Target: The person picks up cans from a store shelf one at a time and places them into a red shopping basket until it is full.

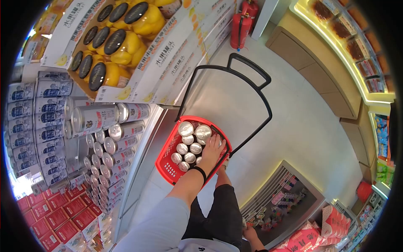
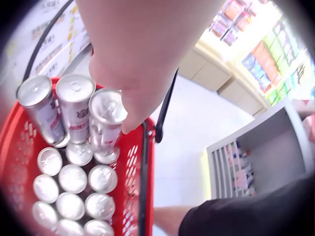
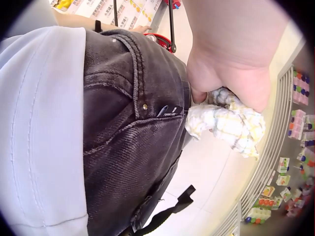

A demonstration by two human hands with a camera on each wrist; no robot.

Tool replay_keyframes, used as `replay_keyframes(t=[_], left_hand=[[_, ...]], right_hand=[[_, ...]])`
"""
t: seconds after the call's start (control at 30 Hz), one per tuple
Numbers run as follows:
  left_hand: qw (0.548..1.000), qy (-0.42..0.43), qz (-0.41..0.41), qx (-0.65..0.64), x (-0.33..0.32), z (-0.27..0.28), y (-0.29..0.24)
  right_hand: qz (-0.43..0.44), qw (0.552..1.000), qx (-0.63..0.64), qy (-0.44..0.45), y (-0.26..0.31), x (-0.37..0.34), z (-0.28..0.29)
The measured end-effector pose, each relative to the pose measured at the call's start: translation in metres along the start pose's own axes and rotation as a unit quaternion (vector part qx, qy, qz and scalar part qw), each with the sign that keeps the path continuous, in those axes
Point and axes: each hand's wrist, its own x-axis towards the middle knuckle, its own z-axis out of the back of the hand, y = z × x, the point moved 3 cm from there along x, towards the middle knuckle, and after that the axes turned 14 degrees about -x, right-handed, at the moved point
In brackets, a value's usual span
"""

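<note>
In the head view my left hand (image 1: 213, 152) reaches into a red shopping basket (image 1: 166, 147), fingers over its far right corner. The left wrist view shows the hand gripping a silver drink can (image 2: 107, 130) near its top, the thumb against its side. Two more tall cans (image 2: 75, 110) stand in a row beside it, above a layer of several cans (image 2: 72, 179) packed upright. My right hand (image 3: 229, 81) hangs by the dark shorts (image 3: 142, 118) and holds a crumpled checked cloth (image 3: 231, 123); its fingers are partly hidden.
The basket's black handle (image 1: 254, 69) extends over the floor. At left are stacked cans (image 1: 105, 157) on a shelf and boxes of yellow jars (image 1: 138, 25). A fire extinguisher (image 1: 240, 29) stands ahead; a low grey display case (image 1: 306, 201) sits to the right.
</note>
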Motion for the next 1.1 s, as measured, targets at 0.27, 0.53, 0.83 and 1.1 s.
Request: replay_keyframes(t=[0.27, 0.53, 0.83, 1.1], left_hand=[[0.929, -0.037, 0.053, -0.365, -0.118, 0.255, 0.035], [0.891, -0.402, 0.2, -0.071, -0.283, 0.474, 0.229], [0.977, -0.182, 0.108, -0.01, -0.239, 0.47, 0.316], [0.976, -0.195, 0.094, -0.009, -0.241, 0.475, 0.305]], right_hand=[[0.104, 0.993, -0.022, -0.043, 0.022, 0.052, -0.003], [0.148, 0.981, -0.099, -0.081, 0.149, -0.075, 0.02], [0.134, 0.971, -0.064, -0.187, 0.131, -0.067, -0.058], [0.113, 0.973, -0.026, -0.199, 0.112, -0.089, -0.106]])
